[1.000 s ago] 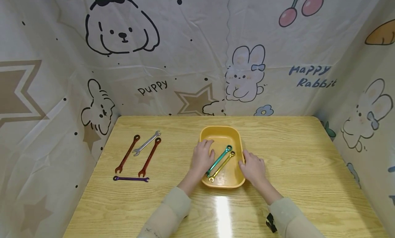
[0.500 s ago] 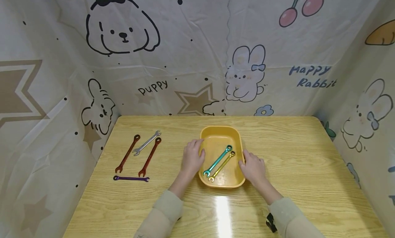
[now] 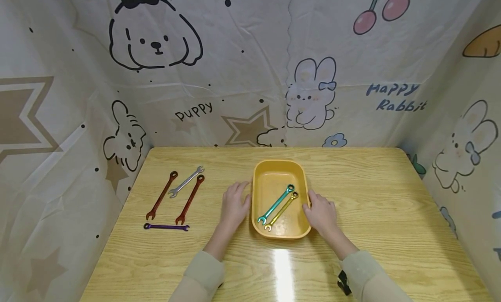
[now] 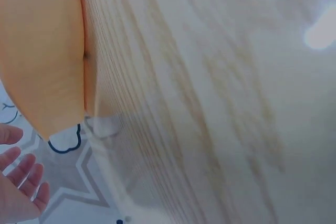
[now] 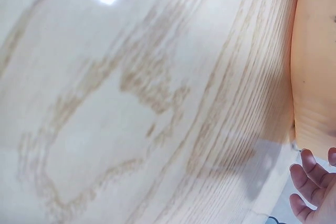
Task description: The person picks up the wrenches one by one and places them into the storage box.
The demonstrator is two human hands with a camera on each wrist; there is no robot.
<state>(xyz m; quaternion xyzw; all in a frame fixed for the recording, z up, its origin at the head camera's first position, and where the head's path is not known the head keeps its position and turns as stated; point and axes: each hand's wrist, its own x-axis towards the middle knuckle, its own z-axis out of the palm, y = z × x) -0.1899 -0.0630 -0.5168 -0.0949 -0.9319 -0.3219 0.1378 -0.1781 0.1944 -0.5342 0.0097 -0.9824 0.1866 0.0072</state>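
A yellow plastic tray (image 3: 279,234) stands on the table, holding a green combination wrench (image 3: 276,204) and a gold combination wrench (image 3: 282,211) side by side at a slant. My left hand (image 3: 234,206) is just left of the tray, its fingers loosely bent and holding nothing; the left wrist view shows a gap between the fingers (image 4: 23,170) and the tray wall (image 4: 44,51). At the tray's right rim, my right hand (image 3: 322,210) rests with relaxed fingers against or very near the side. Its fingertips (image 5: 310,174) appear by the wall's end in the right wrist view.
Left on the wooden table (image 3: 375,197) lie two red wrenches (image 3: 161,196) (image 3: 190,199), a silver open-ended wrench (image 3: 186,182) between them, and a purple wrench (image 3: 166,226) in front. Patterned cloth (image 3: 235,67) encloses the back and sides.
My left hand has drawn back leftward from over the tray's left rim to the table beside it, uncovering the green wrench's lower end. The right hand has stayed put.
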